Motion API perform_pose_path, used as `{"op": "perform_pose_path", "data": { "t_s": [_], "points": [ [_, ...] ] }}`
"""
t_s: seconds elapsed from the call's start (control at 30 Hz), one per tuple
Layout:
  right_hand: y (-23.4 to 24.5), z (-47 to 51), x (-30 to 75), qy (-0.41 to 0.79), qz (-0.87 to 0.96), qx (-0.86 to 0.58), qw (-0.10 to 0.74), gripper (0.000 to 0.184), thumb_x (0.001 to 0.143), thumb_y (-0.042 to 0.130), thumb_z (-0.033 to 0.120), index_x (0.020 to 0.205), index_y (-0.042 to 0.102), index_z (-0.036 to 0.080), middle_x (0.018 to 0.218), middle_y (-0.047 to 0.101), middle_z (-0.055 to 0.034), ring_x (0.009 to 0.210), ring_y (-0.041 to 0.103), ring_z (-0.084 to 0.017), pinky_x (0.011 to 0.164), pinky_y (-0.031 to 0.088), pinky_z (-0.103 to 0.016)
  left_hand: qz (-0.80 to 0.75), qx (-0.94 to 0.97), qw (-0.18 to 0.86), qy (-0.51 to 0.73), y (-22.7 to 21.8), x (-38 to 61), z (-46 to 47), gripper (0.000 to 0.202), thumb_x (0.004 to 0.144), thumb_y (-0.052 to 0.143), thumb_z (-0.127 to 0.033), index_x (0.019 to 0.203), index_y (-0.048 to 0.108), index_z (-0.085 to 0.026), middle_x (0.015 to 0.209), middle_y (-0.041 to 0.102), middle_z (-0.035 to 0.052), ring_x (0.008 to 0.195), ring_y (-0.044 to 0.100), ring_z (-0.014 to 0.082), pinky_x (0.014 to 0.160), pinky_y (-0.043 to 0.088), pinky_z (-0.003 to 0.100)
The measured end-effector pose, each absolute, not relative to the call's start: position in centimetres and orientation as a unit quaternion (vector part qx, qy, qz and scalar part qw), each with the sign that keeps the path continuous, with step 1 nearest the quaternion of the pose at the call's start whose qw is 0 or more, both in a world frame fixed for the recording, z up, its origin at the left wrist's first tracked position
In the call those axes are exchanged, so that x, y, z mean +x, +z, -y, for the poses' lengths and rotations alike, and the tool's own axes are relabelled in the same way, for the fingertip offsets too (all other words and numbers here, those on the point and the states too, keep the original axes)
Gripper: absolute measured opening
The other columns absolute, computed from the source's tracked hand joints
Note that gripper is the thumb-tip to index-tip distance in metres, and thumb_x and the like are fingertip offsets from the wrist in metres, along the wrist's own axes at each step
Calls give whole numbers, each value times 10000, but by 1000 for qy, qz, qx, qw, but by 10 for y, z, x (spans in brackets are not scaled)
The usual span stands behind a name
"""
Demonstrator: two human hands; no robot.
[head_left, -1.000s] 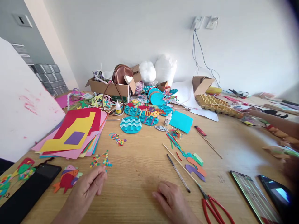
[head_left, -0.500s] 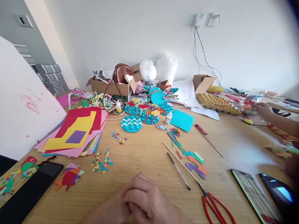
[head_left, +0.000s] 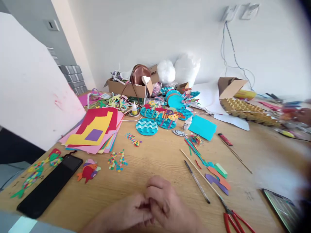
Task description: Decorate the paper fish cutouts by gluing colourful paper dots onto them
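Observation:
My left hand (head_left: pixel 126 212) and my right hand (head_left: pixel 167 204) are pressed together at the near edge of the wooden table (head_left: pixel 157 161), fingers curled and touching. What they hold, if anything, is hidden between the fingers. Small heaps of coloured paper bits (head_left: pixel 117 160) lie just beyond the left hand. A paper fish (head_left: pixel 87 171) lies further left, beside a black phone (head_left: pixel 50 186). A thin brush (head_left: pixel 196 181) and a wooden stick (head_left: pixel 199 173) lie to the right of my right hand. Red-handled scissors (head_left: pixel 236 220) rest at the lower right.
A stack of coloured paper sheets (head_left: pixel 97 131) lies at the left. Teal wave discs (head_left: pixel 147 126), glue bottles (head_left: pixel 187 123) and cardboard boxes (head_left: pixel 131 89) crowd the back. An egg tray (head_left: pixel 247 108) and another person's blurred hand (head_left: pixel 302 115) are at the right. A white board (head_left: pixel 31 87) leans at the left.
My two hands came together from apart and stay clasped. The camera has swung left, so the table's things shifted right in view.

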State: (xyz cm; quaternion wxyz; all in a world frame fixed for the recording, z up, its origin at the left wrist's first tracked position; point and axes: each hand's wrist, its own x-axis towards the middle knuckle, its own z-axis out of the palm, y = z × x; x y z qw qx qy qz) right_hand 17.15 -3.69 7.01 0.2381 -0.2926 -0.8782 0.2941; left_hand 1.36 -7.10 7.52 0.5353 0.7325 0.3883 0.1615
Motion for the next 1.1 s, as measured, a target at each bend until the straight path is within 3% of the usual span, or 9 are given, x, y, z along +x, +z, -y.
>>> {"op": "perform_pose_path", "data": {
  "t_s": [0.03, 0.1, 0.23, 0.37, 0.6, 0.83, 1.1],
  "points": [
    [68, 36, 175, 292, 872, -315, 237, 170, 702, 387, 45, 704, 489, 182, 748, 506, -15, 704, 474, -126, 612, 368, -227, -407, 684, 591, 132, 74, 7, 63, 213, 795, 405, -180, 807, 618, -162, 680, 598, -16, 634, 562, 107, 573, 447, 183],
    [64, 34, 183, 275, 862, -351, 240, 167, 745, 367, 51, 732, 471, 181, 753, 509, -28, 703, 480, -134, 601, 375, -236, -455, 657, 582, 151, 72, -14, 49, 246, 767, 424, -179, 929, 609, -176, 784, 616, -9, 717, 562, 114, 636, 443, 193],
    [55, 33, 194, 250, 859, -385, 227, 183, 826, 322, 83, 759, 455, 189, 760, 533, -35, 689, 503, -135, 594, 398, -243, -632, 666, 355, 176, 73, -78, 36, 298, 772, 436, -276, 1008, 597, -191, 877, 634, 36, 767, 571, 165, 719, 447, 264],
    [46, 35, 200, 235, 864, -402, 189, 207, 855, 317, 108, 734, 462, 193, 723, 545, -23, 653, 524, -132, 572, 412, -244, -710, 668, 156, 158, 64, -145, 36, 350, 711, 496, -245, 1039, 589, -166, 1081, 595, 97, 1012, 525, 243, 901, 389, 365],
    [26, 38, 207, 217, 871, -403, 181, 198, 855, 346, 129, 735, 486, 201, 697, 564, -12, 631, 556, -136, 555, 432, -248, -683, 708, 156, 85, 41, -177, 43, 448, 696, 533, -181, 1142, 536, -215, 1191, 538, 71, 1138, 456, 237, 977, 340, 383],
    [17, 39, 207, 223, 867, -405, 185, 210, 850, 342, 127, 744, 508, 198, 702, 579, -19, 632, 565, -139, 554, 436, -250, -679, 718, 149, 38, 39, -182, 33, 397, 701, 522, -164, 1093, 551, -211, 1140, 548, 66, 1104, 461, 248, 957, 340, 392],
    [8, 38, 206, 236, 857, -418, 189, 192, 856, 337, 147, 745, 487, 193, 703, 574, -19, 638, 554, -136, 569, 431, -255, -684, 704, 193, -5, 53, -175, 25, 407, 625, 550, -130, 1020, 564, -225, 1077, 565, 36, 1067, 465, 234, 908, 346, 320]
  ]
}}
